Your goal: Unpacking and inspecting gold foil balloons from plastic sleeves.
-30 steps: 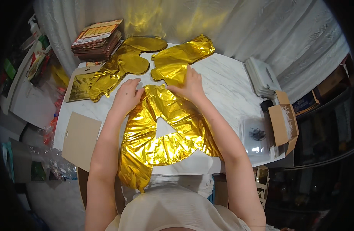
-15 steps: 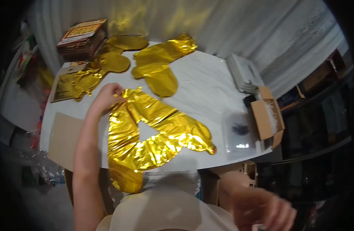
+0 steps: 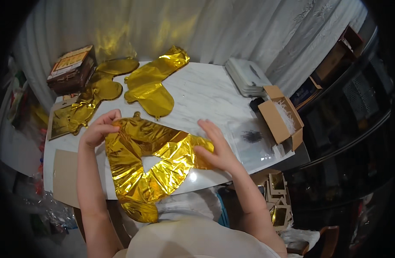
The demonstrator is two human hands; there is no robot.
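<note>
Head view: left hand (image 3: 99, 130) pinches crinkled, holed gold foil (image 3: 173, 155); right hand (image 3: 219, 152) spread, perhaps touching it.

On the table (image 3: 201, 96) before us, the near foil piece (image 3: 173, 155) lies between our left hand (image 3: 99, 130) and right hand (image 3: 219, 151). Behind it lies a second foil piece (image 3: 153, 91), with a card stack (image 3: 72, 71) farther left and an open box (image 3: 273, 119) right.

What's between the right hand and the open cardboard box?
Clear, dark-printed plastic lies between the right hand and the box in the head view.
</note>
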